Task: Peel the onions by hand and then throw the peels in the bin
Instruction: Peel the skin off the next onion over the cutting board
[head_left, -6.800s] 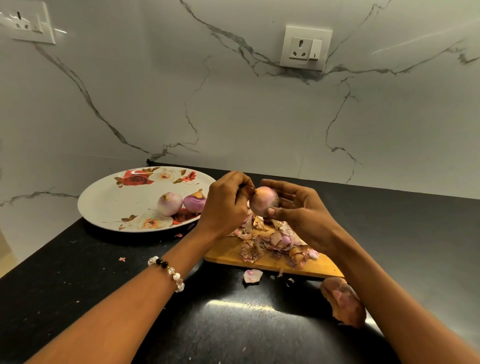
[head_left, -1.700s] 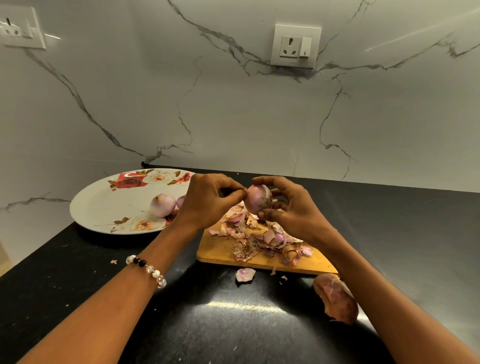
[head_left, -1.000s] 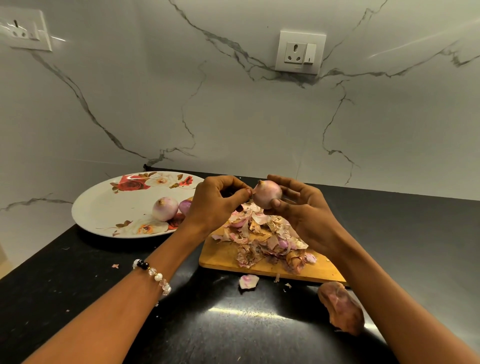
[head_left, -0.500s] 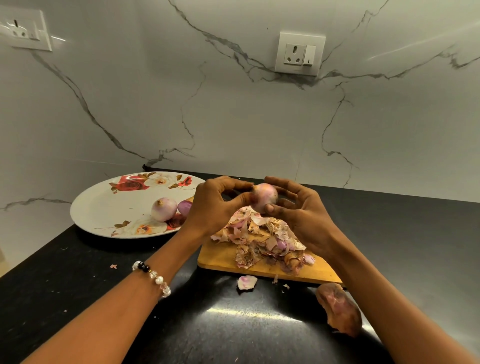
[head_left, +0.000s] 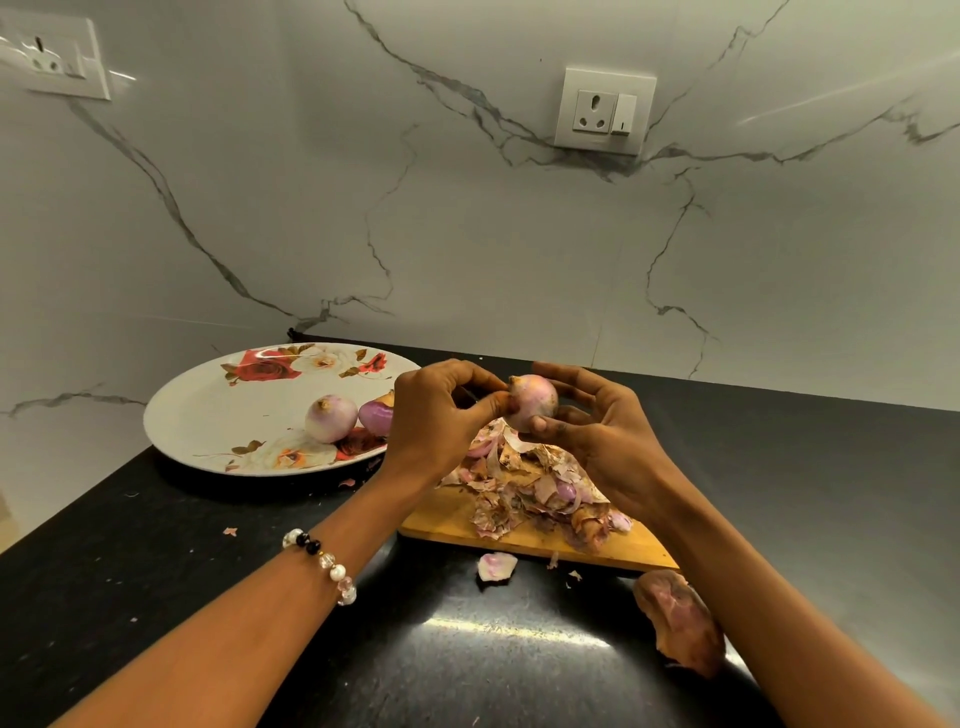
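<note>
You hold the onion (head_left: 532, 402) above the board (head_left: 524, 535), your right hand (head_left: 597, 441) curled round it while your left hand (head_left: 441, 415) pinches at its tip. It looks nearly bare. Two peeled onions (head_left: 348, 418) sit on the plate (head_left: 208, 415). Peels (head_left: 535, 493) are heaped on the board, with strays on the counter (head_left: 156, 571). Binning them all is left; no bin shows.
</note>
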